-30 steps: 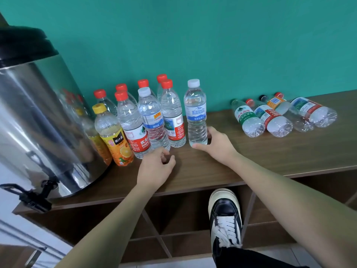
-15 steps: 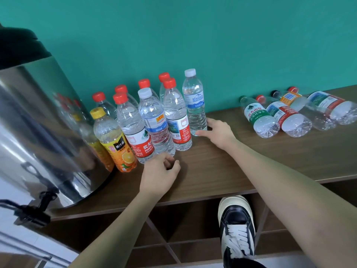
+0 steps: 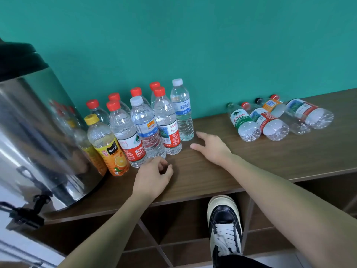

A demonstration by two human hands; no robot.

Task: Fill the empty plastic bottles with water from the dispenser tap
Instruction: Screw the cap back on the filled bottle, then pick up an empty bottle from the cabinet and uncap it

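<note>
Upright bottles (image 3: 146,128) cluster on the desk (image 3: 270,159) at 10 o'clock, beside the dispenser (image 3: 38,136); four bottles lie at 2 o'clock. Left hand (image 3: 154,176) rests loosely curled, holding nothing. Right hand (image 3: 210,147) is spread flat, just beside the white-capped bottle (image 3: 182,113).
</note>
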